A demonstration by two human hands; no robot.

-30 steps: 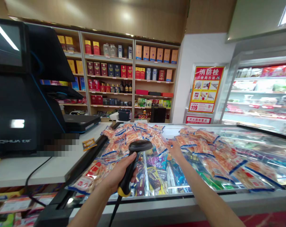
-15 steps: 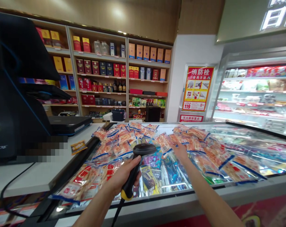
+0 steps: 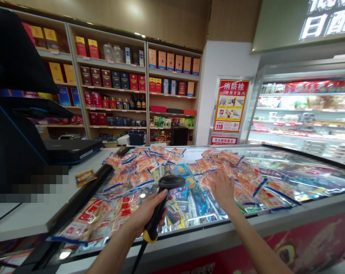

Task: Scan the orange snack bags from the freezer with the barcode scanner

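Note:
My left hand (image 3: 148,211) is wrapped round the handle of a black and yellow barcode scanner (image 3: 171,181), its head pointing forward and its cable hanging down. Fingers spread, my right hand (image 3: 223,188) rests on the right-hand pile of clear food packets (image 3: 248,173) with blue edges and orange-pink contents. More such packets (image 3: 140,178) lie in a heap to the left of the scanner. Both heaps are on the glass top of a chest freezer (image 3: 189,234). Through the glass, colourful wrapped packs (image 3: 176,215) show between the heaps.
At the left stands a white counter (image 3: 32,219) with a black checkout terminal (image 3: 15,125) and a small orange packet (image 3: 86,177). Shelves of boxes (image 3: 113,79) line the back wall. A lit open fridge (image 3: 303,114) is at the right.
My right hand has come back from the packets' inner edge and now lies spread on the right pile. A packet near the middle has shifted right, uncovering more glass. The view has turned slightly right.

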